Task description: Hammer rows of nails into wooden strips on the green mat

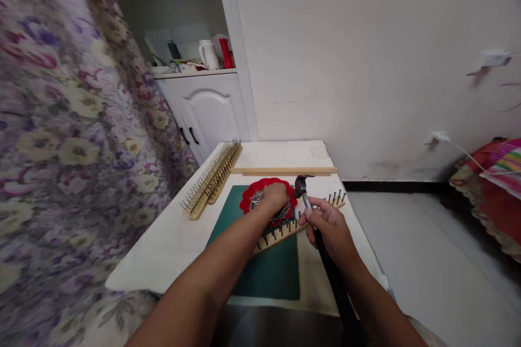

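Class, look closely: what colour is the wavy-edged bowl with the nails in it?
The bowl is red; it shows best in the head view.

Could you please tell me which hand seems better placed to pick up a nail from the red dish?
The left hand, most likely: it is down in the red dish among the nails, while the right hand is occupied gripping the hammer.
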`<state>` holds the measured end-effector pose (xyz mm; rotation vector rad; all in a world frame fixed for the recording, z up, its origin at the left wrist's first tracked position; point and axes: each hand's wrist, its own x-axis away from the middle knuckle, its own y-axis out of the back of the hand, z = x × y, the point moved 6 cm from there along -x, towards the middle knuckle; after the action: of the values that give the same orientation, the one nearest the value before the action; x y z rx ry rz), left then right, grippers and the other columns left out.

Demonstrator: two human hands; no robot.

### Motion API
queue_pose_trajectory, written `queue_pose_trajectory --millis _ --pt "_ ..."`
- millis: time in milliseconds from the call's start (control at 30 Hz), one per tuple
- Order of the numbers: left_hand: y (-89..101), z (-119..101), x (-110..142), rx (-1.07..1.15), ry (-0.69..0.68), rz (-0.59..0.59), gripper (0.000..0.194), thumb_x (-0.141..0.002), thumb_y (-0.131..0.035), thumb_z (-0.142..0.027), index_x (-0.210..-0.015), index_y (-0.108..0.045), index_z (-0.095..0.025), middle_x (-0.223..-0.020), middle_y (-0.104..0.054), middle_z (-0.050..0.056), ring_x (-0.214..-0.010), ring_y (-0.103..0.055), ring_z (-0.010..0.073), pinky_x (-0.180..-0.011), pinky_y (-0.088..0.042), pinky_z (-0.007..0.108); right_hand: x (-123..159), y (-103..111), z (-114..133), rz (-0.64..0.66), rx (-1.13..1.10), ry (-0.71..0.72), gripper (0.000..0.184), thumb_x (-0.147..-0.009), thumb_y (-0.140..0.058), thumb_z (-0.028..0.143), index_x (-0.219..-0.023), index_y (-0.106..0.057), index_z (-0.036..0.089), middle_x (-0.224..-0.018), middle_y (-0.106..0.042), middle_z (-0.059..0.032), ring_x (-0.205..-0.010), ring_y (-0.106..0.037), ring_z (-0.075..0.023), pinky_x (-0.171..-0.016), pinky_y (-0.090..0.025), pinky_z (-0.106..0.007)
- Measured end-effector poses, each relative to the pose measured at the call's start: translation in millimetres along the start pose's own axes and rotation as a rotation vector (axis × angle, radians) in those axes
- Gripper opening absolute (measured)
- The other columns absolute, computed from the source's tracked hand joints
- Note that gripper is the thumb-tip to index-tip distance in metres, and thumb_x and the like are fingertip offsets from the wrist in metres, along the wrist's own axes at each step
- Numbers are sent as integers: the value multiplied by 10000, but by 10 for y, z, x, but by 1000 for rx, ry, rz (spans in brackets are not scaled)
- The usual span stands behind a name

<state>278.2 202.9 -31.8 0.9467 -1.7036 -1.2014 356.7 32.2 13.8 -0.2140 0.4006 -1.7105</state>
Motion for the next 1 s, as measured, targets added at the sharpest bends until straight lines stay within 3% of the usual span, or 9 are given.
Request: queue_pose_trajectory --millis 167,300,433,567,800,900,1000 --pt "-11 33 -21 57 92 -54 188 -623 -674 -215 -770 -707 -102 -951 -694 220 -968 -620 341 -800 -458 357 1 1 -29 0 0 -5 319 -749 -645 325 -991 -563 134 -613 -643 19 -327 -451 -59 -333 -312 -177" --pt "0 189 -33 234 139 -86 76 -576 -684 -182 -624 -658 -130 -765 -705 158 -852 -646 318 -696 -472 331 1 7 -28 9 -1 3 311 -761 -638 318 -1001 -564 135 -615 -636 20 -329 -448 -59 -325 -309 -178" --pt "77 412 -13 517 134 -138 59 -598 -645 -153 -590 -586 -156 -537 -622 33 -613 -630 202 -535 -438 244 -9 11 -20 13 -13 19 307 -758 -649 312 -996 -568 136 -603 -630 28 -329 -450 -59 -318 -317 -174" --pt "232 620 129 849 64 -207 65 -675 -583 -176 -644 -530 -154 -534 -592 -8 -487 -564 107 -456 -400 181 -34 10 -59 23 -95 -3 340 -718 -694 313 -984 -582 134 -610 -642 23 -325 -452 -58 -305 -324 -169" --pt "486 1220 808 1250 15 -363 225 -677 -628 -315 -776 -520 -144 -682 -616 3 -480 -536 59 -457 -433 163 -97 44 -162 49 -205 -60 317 -666 -726 356 -875 -607 151 -601 -632 14 -334 -400 -49 -296 -315 -165" --pt "408 1520 1244 1466 39 -433 289 -623 -716 -300 -793 -555 -131 -699 -633 4 -499 -549 53 -483 -454 157 -83 31 -189 82 -224 -102 312 -649 -745 358 -843 -617 151 -616 -630 8 -347 -387 -43 -306 -321 -165" --pt "207 1753 1710 1576 81 -549 297 -604 -756 -277 -788 -572 -134 -684 -639 -7 -538 -577 67 -507 -460 157 -25 -49 -226 137 -232 -155 273 -665 -749 337 -811 -627 142 -634 -625 3 -357 -381 -34 -309 -314 -154"
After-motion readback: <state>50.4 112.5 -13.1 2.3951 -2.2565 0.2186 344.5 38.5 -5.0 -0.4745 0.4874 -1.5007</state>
